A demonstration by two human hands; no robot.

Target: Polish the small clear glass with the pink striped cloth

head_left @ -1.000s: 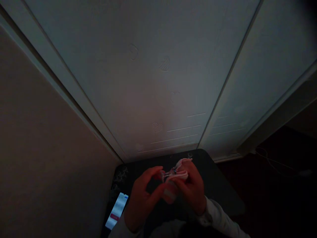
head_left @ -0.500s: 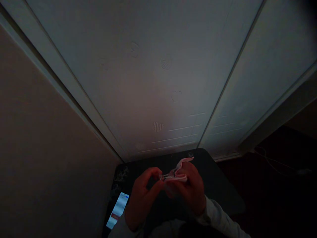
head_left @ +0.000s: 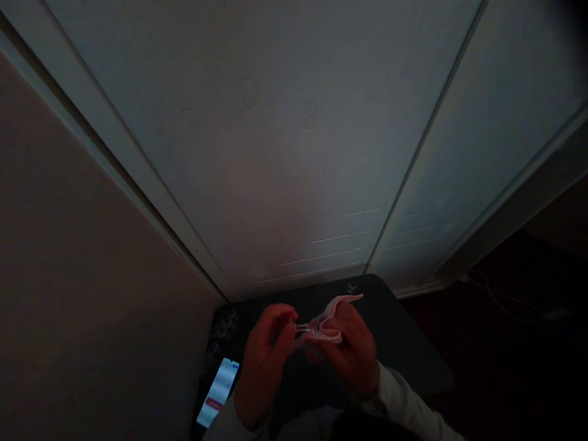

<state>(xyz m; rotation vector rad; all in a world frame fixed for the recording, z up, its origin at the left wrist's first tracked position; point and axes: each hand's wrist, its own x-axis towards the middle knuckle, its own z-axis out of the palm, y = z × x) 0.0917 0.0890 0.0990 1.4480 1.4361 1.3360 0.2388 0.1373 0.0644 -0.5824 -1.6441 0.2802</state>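
Note:
Over the dark table, my left hand (head_left: 265, 355) pinches one end of a small clear piece (head_left: 304, 328) between thumb and fingers. It looks like glass or clear plastic with a thin stem; the dim light hides its exact kind. My right hand (head_left: 353, 350) is closed on a pink cloth (head_left: 331, 335), which is folded around the other end of the piece. One corner of the cloth sticks up to the right beyond the fingers.
A lit phone (head_left: 217, 392) lies on the dark table (head_left: 404, 343) left of my hands. Several small clear pieces (head_left: 225, 324) sit at the table's left corner, another clear piece (head_left: 351, 286) at its back edge. White panels (head_left: 294, 184) rise behind; a cable (head_left: 500, 300) runs at right.
My left hand has moved slightly left, and more of the clear stem shows between it and the cloth. The right hand keeps its grip on the cloth, having shifted a little left.

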